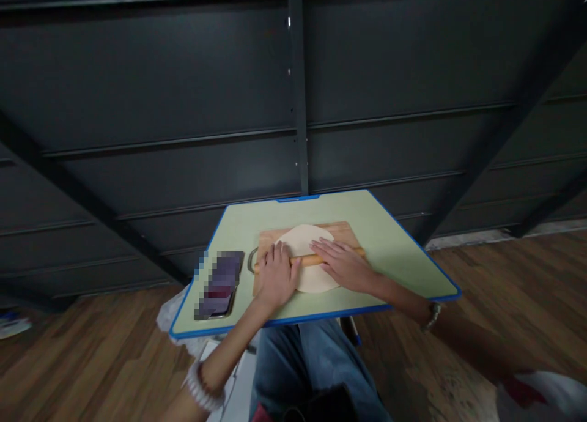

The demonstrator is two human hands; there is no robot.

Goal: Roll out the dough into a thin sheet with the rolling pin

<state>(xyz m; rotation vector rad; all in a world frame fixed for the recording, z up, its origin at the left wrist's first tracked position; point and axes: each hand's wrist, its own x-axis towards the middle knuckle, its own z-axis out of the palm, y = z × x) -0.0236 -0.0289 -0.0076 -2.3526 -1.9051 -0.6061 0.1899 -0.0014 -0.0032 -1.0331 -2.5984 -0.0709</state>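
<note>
A light wooden rolling pin (308, 260) lies crosswise over a flat, pale sheet of dough (315, 280). Beneath the dough is a wooden cutting board (345, 230) with a metal handle (251, 260) on its left side. My left hand (276, 279) rests on the left part of the pin, fingers stretched forward over it and thumb pointing inward. On the right part of the pin lies my right hand (346, 266), its fingers extended flat toward the upper left. Both palms hide parts of the pin and the dough's edges.
The board sits on a small pale-green table (389, 238) with a blue rim. A phone (224, 287), partly pixelated, lies left of the board. Dark metal panels (183, 73) rise behind the table. Under its left side are a plastic bag (170, 312) and wooden flooring (114, 342).
</note>
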